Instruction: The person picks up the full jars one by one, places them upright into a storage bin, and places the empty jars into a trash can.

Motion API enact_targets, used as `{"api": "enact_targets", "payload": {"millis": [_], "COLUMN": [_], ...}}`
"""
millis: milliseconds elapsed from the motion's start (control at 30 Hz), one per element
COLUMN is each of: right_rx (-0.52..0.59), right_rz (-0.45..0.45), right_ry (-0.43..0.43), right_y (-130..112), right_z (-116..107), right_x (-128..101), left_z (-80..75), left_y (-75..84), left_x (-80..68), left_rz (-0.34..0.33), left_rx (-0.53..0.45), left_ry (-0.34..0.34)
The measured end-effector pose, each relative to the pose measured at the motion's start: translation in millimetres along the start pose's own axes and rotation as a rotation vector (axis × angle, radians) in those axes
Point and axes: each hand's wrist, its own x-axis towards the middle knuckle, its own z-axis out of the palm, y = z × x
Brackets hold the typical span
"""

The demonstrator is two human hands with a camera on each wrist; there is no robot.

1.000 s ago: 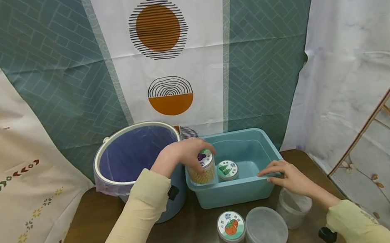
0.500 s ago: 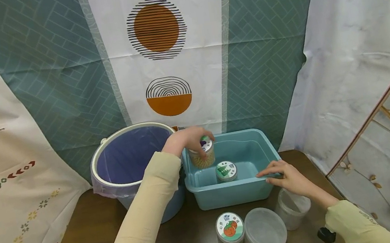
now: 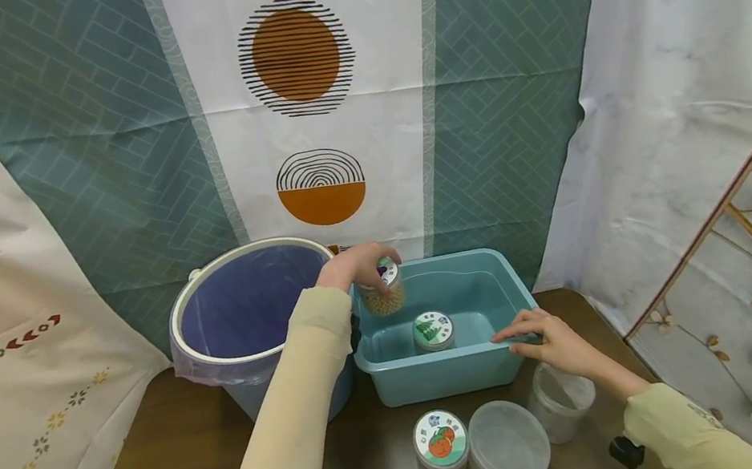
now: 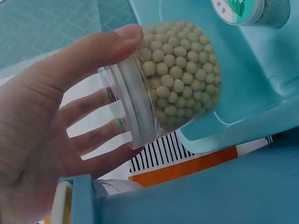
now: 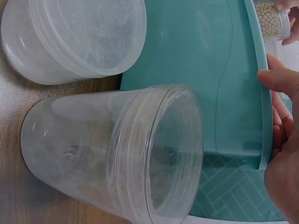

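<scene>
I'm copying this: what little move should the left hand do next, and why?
Probably lower the jar of pale balls into the tub: the left hand holds it over the left end, where bare floor shows beside the green-labelled jar, and the right hand touches the tub's rim.

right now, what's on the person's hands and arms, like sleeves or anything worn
The left hand and right hand are ungloved. The left sleeve and right sleeve are pale yellow, the right bearing small unreadable print. A black device shows by each cuff.
</scene>
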Motion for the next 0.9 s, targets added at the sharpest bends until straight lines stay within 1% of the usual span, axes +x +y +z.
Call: {"api": "enact_targets", "payload": {"millis": [200, 467, 700, 900], "right_rx": [0.003, 0.007, 0.02, 0.009], "right_rz": [-0.002, 0.007, 0.012, 0.013], "right_ry": [-0.001, -0.005, -0.003, 0.007], "right_y": [0.4, -0.8, 0.0, 1.9], "right_z": [0.9, 0.9, 0.4, 1.5], "right_x": [0.4, 1.3, 0.4, 0.2], "left_z": [3.1, 4.3, 2.8, -0.6], "left_y": [-3.0, -3.5, -1.6, -1.5], "left_x": [4.9, 4.5, 7.1, 6.3], "left_rz": [-0.019, -0.063, -0.074, -0.072], "left_rx": [0.01, 0.001, 0.005, -0.016], "left_ry": [0.027, 0.052, 0.045, 0.074]}}
